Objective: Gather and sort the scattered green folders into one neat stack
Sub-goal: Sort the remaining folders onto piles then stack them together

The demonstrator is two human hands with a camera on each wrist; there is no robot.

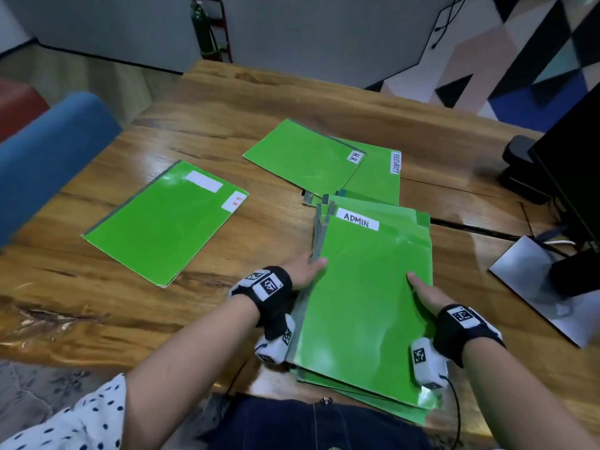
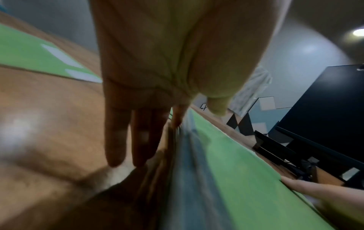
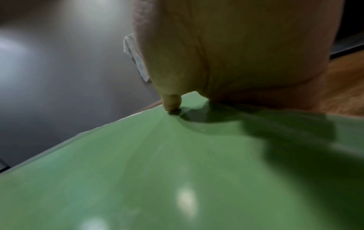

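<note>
A stack of green folders (image 1: 363,303), its top one labelled ADMIN, lies at the table's front edge and overhangs it slightly. My left hand (image 1: 311,266) holds the stack's left edge; the thumb (image 2: 216,105) lies on top, the index finger meets the grey spines (image 2: 189,163), and the other fingers run straight beside them. My right hand (image 1: 422,295) grips the right edge with its thumb (image 3: 171,102) pressed on the top cover (image 3: 177,163), fingers hidden below. A single H.R folder (image 1: 165,222) lies to the left. Another H.R folder (image 1: 305,154) overlaps a SECURITY folder (image 1: 378,180) behind the stack.
On the right of the wooden table (image 1: 113,303) stand a black monitor (image 1: 571,164) and its silver base (image 1: 526,280). A blue chair (image 1: 48,157) sits at the left edge, with a red seat (image 1: 16,102) behind it. A cable runs off my right wrist.
</note>
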